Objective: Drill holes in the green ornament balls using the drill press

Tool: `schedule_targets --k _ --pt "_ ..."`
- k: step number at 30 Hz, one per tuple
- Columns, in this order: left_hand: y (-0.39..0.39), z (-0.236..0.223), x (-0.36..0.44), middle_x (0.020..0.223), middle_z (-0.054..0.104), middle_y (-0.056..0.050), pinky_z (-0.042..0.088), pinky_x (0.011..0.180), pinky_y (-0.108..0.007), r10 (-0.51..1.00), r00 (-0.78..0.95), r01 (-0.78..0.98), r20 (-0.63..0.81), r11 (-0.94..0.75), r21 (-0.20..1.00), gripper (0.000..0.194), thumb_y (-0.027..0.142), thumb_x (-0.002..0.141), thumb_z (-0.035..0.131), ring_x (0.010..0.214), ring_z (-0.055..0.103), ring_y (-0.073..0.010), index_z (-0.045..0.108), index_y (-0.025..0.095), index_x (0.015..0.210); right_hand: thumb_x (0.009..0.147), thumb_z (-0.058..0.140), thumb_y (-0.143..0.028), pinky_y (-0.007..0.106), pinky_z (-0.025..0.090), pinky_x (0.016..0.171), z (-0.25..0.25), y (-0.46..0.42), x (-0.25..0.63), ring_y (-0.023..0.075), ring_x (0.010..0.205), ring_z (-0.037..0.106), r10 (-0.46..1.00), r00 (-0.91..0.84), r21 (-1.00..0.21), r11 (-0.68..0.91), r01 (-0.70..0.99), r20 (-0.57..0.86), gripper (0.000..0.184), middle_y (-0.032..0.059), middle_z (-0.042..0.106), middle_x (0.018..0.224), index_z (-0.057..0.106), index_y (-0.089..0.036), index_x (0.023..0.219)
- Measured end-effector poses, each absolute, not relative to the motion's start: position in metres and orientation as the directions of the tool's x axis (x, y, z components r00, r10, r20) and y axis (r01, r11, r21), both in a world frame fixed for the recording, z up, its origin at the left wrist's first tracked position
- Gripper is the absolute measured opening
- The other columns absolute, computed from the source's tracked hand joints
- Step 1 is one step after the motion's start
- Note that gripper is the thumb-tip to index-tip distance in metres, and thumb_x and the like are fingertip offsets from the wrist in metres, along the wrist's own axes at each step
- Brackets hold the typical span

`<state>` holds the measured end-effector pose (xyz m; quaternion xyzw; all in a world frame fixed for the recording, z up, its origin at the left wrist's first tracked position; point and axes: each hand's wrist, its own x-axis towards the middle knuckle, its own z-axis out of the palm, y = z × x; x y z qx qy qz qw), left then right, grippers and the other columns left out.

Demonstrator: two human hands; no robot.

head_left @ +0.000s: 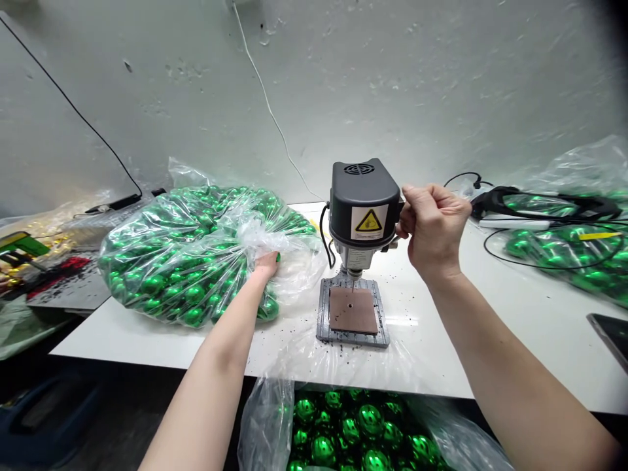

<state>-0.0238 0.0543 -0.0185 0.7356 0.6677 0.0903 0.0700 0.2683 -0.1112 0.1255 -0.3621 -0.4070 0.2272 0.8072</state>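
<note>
My left hand [267, 263] is at the gathered mouth of a large clear plastic bag [255, 229] full of shiny green Christmas balls [154, 283]. A bit of a green ball [278, 257] shows at its fingers, which look closed on it, though the hand's back hides most of them. My right hand [432, 222] is closed round the feed handle at the side of a small black bench drill press [364, 196]. Below the thin drill bit [352, 285], a brown square plate [354, 313] with a hole lies on the grey slotted base [324, 337].
Below the table's front edge, an open plastic bag [265, 418] holds more green balls. Another bag of green balls [583, 261] lies right, with a black strap-like item [544, 199] and cables. A dark flat device [611, 337] sits at the right edge. Dark shavings speckle the white table [161, 337].
</note>
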Motion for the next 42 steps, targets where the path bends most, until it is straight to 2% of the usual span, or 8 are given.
schedule_targets --k 5,7,9,11,14,24,34,42 --pt "0.02 -0.008 -0.016 0.094 0.07 -0.009 0.05 0.084 -0.032 0.983 0.131 0.859 0.13 -0.178 0.48 0.03 0.033 0.085 0.062 0.093 0.066 -0.0242 0.066 0.015 0.108 0.077 0.069 -0.023 0.022 0.025 0.031 0.124 -0.109 0.269 0.0046 0.035 0.03 0.659 0.563 -0.76 0.645 -0.082 0.499 0.041 -0.0083 0.038 0.042 0.038 -0.021 0.051" --pt "-0.003 0.001 -0.015 0.099 0.07 -0.007 0.053 0.082 -0.031 0.979 0.126 0.61 0.157 -0.202 0.766 0.04 0.038 0.086 0.062 0.091 0.066 -0.0207 0.06 0.017 0.12 0.078 0.068 -0.022 0.022 0.025 0.031 0.124 -0.109 0.268 0.0041 0.035 0.029 0.654 0.567 -0.757 0.649 -0.079 0.501 0.041 -0.0085 0.037 0.043 0.038 -0.021 0.051" --pt "-0.026 0.01 -0.012 0.104 0.07 -0.007 0.057 0.084 -0.034 0.987 0.131 0.172 0.095 -0.117 0.978 0.044 0.039 0.083 0.067 0.092 0.068 -0.0195 0.057 0.019 0.12 0.079 0.067 -0.022 0.021 0.024 0.031 0.123 -0.108 0.268 0.0038 0.034 0.03 0.645 0.574 -0.756 0.651 -0.067 0.504 0.04 -0.0086 0.037 0.043 0.037 -0.021 0.052" --pt "-0.048 0.015 -0.008 0.106 0.07 -0.01 0.059 0.088 -0.04 0.979 0.197 -0.147 -0.042 0.072 0.987 0.042 0.041 0.081 0.073 0.093 0.069 -0.0209 0.058 0.017 0.113 0.08 0.066 -0.021 0.022 0.024 0.031 0.123 -0.108 0.268 0.004 0.034 0.03 0.638 0.578 -0.754 0.654 -0.058 0.509 0.04 -0.0087 0.037 0.043 0.037 -0.022 0.052" --pt "-0.074 0.012 0.004 0.107 0.072 -0.014 0.059 0.095 -0.046 0.931 0.311 -0.278 -0.19 0.28 0.919 0.039 0.041 0.08 0.076 0.096 0.071 -0.0241 0.062 0.015 0.105 0.081 0.065 -0.02 0.022 0.024 0.032 0.122 -0.107 0.269 0.0043 0.034 0.03 0.627 0.576 -0.744 0.667 -0.049 0.524 0.04 -0.0086 0.037 0.044 0.036 -0.022 0.053" --pt "-0.105 -0.046 0.059 0.104 0.075 -0.01 0.054 0.089 -0.037 0.968 0.239 -0.057 -0.074 0.09 0.994 0.061 0.035 0.066 0.089 0.093 0.069 -0.0194 0.063 0.015 0.117 0.084 0.066 -0.026 0.02 0.023 0.032 0.12 -0.101 0.27 0.0026 0.034 0.03 0.598 0.566 -0.725 0.689 -0.002 0.567 0.046 -0.0082 0.032 0.045 0.031 -0.022 0.055" --pt "-0.093 -0.074 0.084 0.09 0.07 -0.005 0.05 0.068 -0.03 0.981 0.192 0.165 0.028 -0.061 0.984 0.056 0.034 0.064 0.088 0.073 0.062 -0.0155 0.063 0.014 0.111 0.086 0.064 -0.03 0.018 0.023 0.033 0.121 -0.102 0.27 0.0015 0.036 0.029 0.605 0.561 -0.742 0.67 0.023 0.564 0.047 -0.0078 0.03 0.046 0.029 -0.022 0.057" --pt "-0.099 -0.079 0.09 0.104 0.068 -0.008 0.051 0.086 -0.037 0.943 0.241 0.291 0.228 -0.295 0.91 0.05 0.027 0.063 0.088 0.097 0.063 -0.0237 0.067 0.019 0.108 0.086 0.066 -0.037 0.019 0.023 0.033 0.122 -0.102 0.27 0.0015 0.036 0.029 0.593 0.561 -0.734 0.678 0.04 0.578 0.051 -0.0077 0.031 0.046 0.028 -0.021 0.055"
